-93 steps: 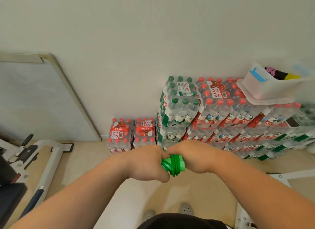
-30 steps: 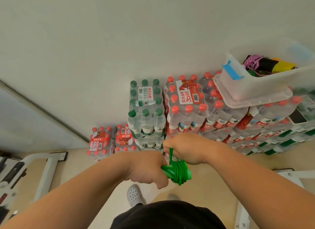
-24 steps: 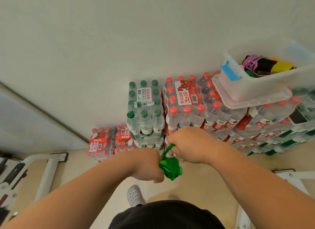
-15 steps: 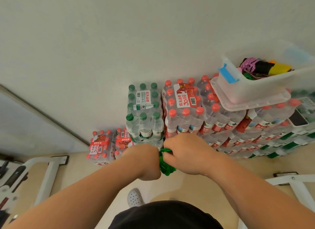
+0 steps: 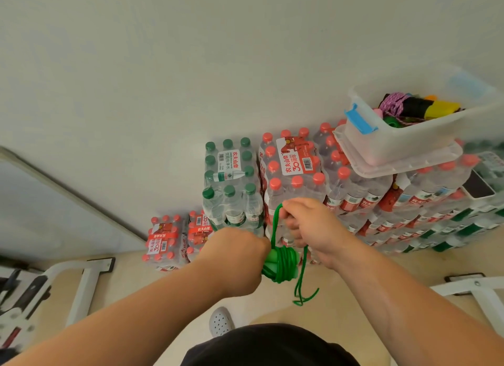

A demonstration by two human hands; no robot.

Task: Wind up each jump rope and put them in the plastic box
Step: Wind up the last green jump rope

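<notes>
A green jump rope (image 5: pixel 281 264) is coiled round its handles in front of me at mid-frame. My left hand (image 5: pixel 234 254) grips the handle end of the bundle. My right hand (image 5: pixel 308 224) pinches a strand of the cord and holds it up above the coil, and a short loose loop hangs below it. The clear plastic box (image 5: pixel 403 136) with blue latches stands at the upper right on stacked water bottle packs and holds several wound ropes, purple, black and yellow among them.
Shrink-wrapped water bottle packs (image 5: pixel 289 174) are stacked against the white wall, lower ones (image 5: pixel 174 237) to the left. A phone (image 5: pixel 477 185) lies on the packs at the right. White metal frame parts (image 5: pixel 81 273) stand on the floor at both sides.
My right hand has lifted away from the bundle, pulling a strand of green cord upward, and a loose loop now hangs below. The left hand still holds the coil.
</notes>
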